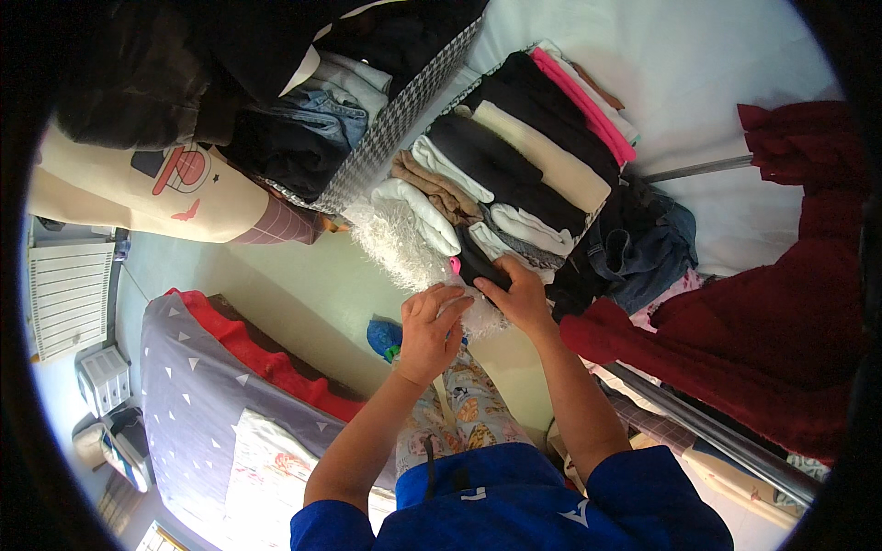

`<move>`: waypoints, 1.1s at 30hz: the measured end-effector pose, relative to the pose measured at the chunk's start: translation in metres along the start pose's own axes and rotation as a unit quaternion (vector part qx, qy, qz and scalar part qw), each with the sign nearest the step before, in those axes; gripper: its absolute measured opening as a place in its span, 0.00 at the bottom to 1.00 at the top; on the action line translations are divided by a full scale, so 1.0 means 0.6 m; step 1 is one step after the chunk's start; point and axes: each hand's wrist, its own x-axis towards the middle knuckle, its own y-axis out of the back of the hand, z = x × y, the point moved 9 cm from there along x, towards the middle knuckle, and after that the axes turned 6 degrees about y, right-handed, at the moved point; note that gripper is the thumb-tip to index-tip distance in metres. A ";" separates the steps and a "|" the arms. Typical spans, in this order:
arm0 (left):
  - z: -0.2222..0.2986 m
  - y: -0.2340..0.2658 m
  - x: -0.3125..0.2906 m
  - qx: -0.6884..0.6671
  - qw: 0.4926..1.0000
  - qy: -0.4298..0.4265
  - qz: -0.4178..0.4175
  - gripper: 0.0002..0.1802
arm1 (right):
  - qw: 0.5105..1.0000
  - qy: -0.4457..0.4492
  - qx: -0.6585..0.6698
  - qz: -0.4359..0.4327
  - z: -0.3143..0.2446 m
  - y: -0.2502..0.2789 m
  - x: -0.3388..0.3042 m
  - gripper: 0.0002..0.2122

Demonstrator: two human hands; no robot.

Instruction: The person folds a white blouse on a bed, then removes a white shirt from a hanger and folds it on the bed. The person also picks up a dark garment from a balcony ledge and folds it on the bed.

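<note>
My left hand (429,332) has its fingers curled at the near edge of a white fluffy garment (390,243), whose shaggy pile hangs down the side of a box of clothes. Part of that white material shows between my two hands. Beside it, my right hand (520,296) closes its thumb and fingers around a black folded garment (474,261) at the box's near end. A small pink patch lies next to the black cloth. Rows of folded clothes fill the box: a white roll (418,216), a brown piece (439,188), a beige one (542,156) and several black ones.
Left of the box stands a houndstooth-patterned bin (404,106) with jeans and dark clothes. Dark jeans (657,243) lie to the right, near a dark red garment (735,321) and a metal rail (717,432). A bed (202,376) with grey bedding is at the lower left.
</note>
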 end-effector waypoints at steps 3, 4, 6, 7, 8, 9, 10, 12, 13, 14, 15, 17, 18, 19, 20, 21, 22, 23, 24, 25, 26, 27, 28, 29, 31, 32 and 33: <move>0.000 -0.001 0.000 0.000 1.000 0.000 0.000 0.20 | 1.000 0.000 0.004 0.002 0.004 -0.001 -0.001 0.17; 0.000 -0.001 0.000 0.000 1.000 0.000 0.001 0.20 | 1.000 0.000 0.000 0.000 0.004 -0.002 -0.001 0.17; 0.000 -0.001 0.001 -0.001 1.000 0.000 -0.001 0.20 | 1.000 0.000 -0.007 -0.003 0.005 -0.002 0.000 0.17; 0.000 -0.001 0.001 -0.001 1.000 0.000 -0.002 0.19 | 1.000 0.001 -0.009 -0.003 0.003 -0.002 0.000 0.17; -0.001 -0.001 0.001 -0.002 1.000 0.000 -0.002 0.19 | 1.000 0.002 -0.010 -0.003 0.000 0.000 0.001 0.17; -0.001 -0.001 0.001 -0.002 1.000 0.000 -0.003 0.19 | 1.000 0.003 -0.011 -0.003 -0.002 0.001 0.001 0.17; -0.001 -0.001 0.002 -0.002 1.000 0.000 -0.004 0.19 | 1.000 0.001 -0.014 -0.005 -0.002 0.000 0.001 0.17; -0.003 -0.004 0.001 -0.001 1.000 0.001 -0.006 0.19 | 1.000 -0.003 -0.020 -0.008 0.000 0.000 0.000 0.17; -0.004 -0.004 0.001 -0.001 1.000 0.002 -0.006 0.19 | 1.000 -0.007 -0.021 -0.010 -0.001 0.000 0.001 0.17; -0.004 -0.004 0.000 -0.002 1.000 0.001 -0.007 0.19 | 1.000 -0.011 -0.021 -0.011 -0.002 0.001 0.001 0.17; -0.004 -0.004 0.001 -0.002 1.000 0.001 -0.007 0.19 | 1.000 -0.014 -0.022 -0.013 -0.002 0.000 0.001 0.17; -0.003 -0.003 0.001 -0.003 1.000 0.000 -0.006 0.19 | 1.000 -0.012 -0.022 -0.015 -0.002 0.000 0.001 0.17; -0.002 -0.002 0.002 -0.003 1.000 -0.001 -0.005 0.19 | 1.000 -0.011 -0.022 -0.016 -0.002 0.000 0.001 0.17; -0.001 -0.002 0.002 -0.004 1.000 -0.002 -0.004 0.19 | 1.000 -0.008 -0.022 -0.014 -0.002 0.000 0.001 0.17; -0.001 -0.002 0.002 -0.004 1.000 -0.003 -0.003 0.19 | 1.000 -0.005 -0.022 -0.011 -0.002 0.000 0.000 0.17; -0.001 -0.002 0.002 -0.004 1.000 -0.003 -0.003 0.20 | 1.000 -0.002 -0.022 -0.008 -0.003 0.000 0.000 0.17; -0.002 -0.003 0.002 -0.004 1.000 -0.004 -0.002 0.20 | 1.000 -0.002 -0.021 -0.008 -0.002 0.000 0.000 0.17; -0.002 -0.003 0.002 -0.004 1.000 -0.004 -0.002 0.20 | 1.000 -0.002 -0.020 -0.007 -0.002 0.000 0.000 0.17; -0.002 -0.003 0.002 -0.003 1.000 -0.005 -0.002 0.20 | 1.000 -0.002 -0.019 -0.006 -0.001 0.000 0.000 0.17; -0.003 -0.003 0.002 -0.003 1.000 -0.005 -0.001 0.20 | 1.000 -0.002 -0.020 -0.005 -0.001 0.001 0.000 0.17; -0.003 -0.003 0.003 -0.005 1.000 -0.003 -0.003 0.20 | 1.000 -0.002 -0.020 -0.003 -0.002 0.001 0.000 0.17; -0.002 -0.003 0.004 -0.006 1.000 -0.002 -0.004 0.20 | 1.000 -0.001 -0.020 -0.002 -0.003 0.001 0.000 0.17; -0.002 -0.002 0.004 -0.008 1.000 0.000 -0.006 0.20 | 1.000 -0.003 -0.020 -0.002 -0.003 0.001 0.000 0.17; -0.001 -0.002 0.004 -0.008 1.000 0.001 -0.006 0.19 | 1.000 -0.005 -0.020 -0.002 -0.003 0.002 0.000 0.17; 0.000 0.000 0.004 -0.009 1.000 0.003 -0.007 0.19 | 1.000 -0.010 -0.020 -0.005 -0.003 0.002 0.000 0.17; 0.000 -0.001 0.004 -0.009 1.000 0.004 -0.007 0.19 | 1.000 -0.013 -0.021 -0.008 -0.003 0.001 -0.001 0.16; -0.001 -0.001 0.004 -0.008 1.000 0.004 -0.007 0.19 | 1.000 -0.016 -0.022 -0.011 -0.002 0.001 -0.001 0.16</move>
